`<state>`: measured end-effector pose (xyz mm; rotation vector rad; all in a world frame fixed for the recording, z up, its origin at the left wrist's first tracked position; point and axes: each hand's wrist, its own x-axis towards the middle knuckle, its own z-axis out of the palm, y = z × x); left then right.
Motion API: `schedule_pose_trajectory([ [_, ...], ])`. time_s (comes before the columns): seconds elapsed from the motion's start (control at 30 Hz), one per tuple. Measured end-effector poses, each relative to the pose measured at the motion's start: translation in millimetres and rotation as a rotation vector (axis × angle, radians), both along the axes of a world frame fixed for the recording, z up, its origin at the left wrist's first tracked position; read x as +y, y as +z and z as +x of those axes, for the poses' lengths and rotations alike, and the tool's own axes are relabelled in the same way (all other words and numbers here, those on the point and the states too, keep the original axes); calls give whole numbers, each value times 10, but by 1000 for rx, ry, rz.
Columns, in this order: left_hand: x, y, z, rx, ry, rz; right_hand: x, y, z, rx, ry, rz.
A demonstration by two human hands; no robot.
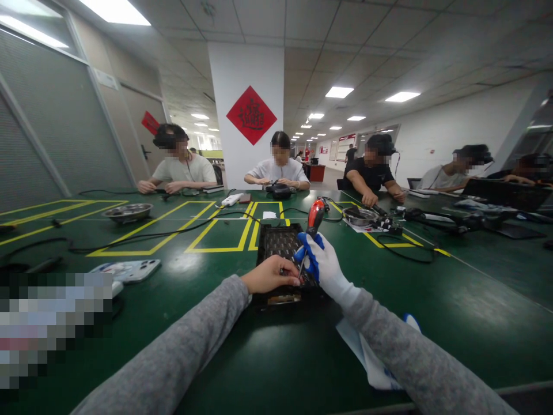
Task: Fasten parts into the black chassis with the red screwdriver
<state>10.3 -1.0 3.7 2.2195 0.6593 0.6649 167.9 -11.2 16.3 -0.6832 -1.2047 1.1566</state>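
In front of me on the table lies a black rectangular casing (276, 245) with a patterned, ribbed inside. My right hand (322, 262), in a white and blue glove, is wrapped round a screwdriver (316, 217) with a red and black handle. The handle points up and its thin shaft slants down into the casing. My bare left hand (270, 274) rests over the near left part of the casing, thumb and fingers pinched together close to the screwdriver's tip. Whatever lies between those fingertips is too small to make out.
A white and blue glove (371, 360) lies under my right forearm. Phones (138, 270) are at left, with a metal bowl (128, 212) behind them. Another bowl (360, 216) stands at right among black parts. Cables (168, 232) cross the green table (432, 317); several people sit opposite.
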Motion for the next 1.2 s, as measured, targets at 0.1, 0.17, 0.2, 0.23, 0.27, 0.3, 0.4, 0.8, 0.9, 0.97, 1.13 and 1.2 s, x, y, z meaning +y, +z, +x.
schedule_pose_trajectory([
  [0.1,-16,14,0,-23,-79,-56,-7,6,8,28,78,-38],
  [0.17,-19,20,7,-41,-72,-81,-13,21,13,35,99,-31],
  [0.2,-17,19,11,-52,-41,-86,-17,29,14,31,91,-22],
  [0.23,-13,17,14,-61,-2,-85,-21,36,14,25,76,-16],
  [0.27,-7,12,17,-65,36,-82,-24,42,12,18,64,-15],
  [0.3,-1,7,19,-66,63,-79,-26,45,9,13,57,-17],
  [0.4,14,-9,16,-43,59,-80,-25,40,-8,2,53,-21],
  [0.8,-37,59,9,2,-63,-75,-41,71,33,14,78,-27],
  [0.9,-23,42,13,-9,-23,-72,-2,32,16,58,77,-14],
  [0.97,-16,29,12,-30,-4,-81,29,2,8,70,72,-6],
  [1.13,-31,46,11,-61,-23,-70,49,-15,18,76,68,-6],
  [1.2,-37,56,15,-53,-37,-73,38,-3,21,84,96,-27],
])
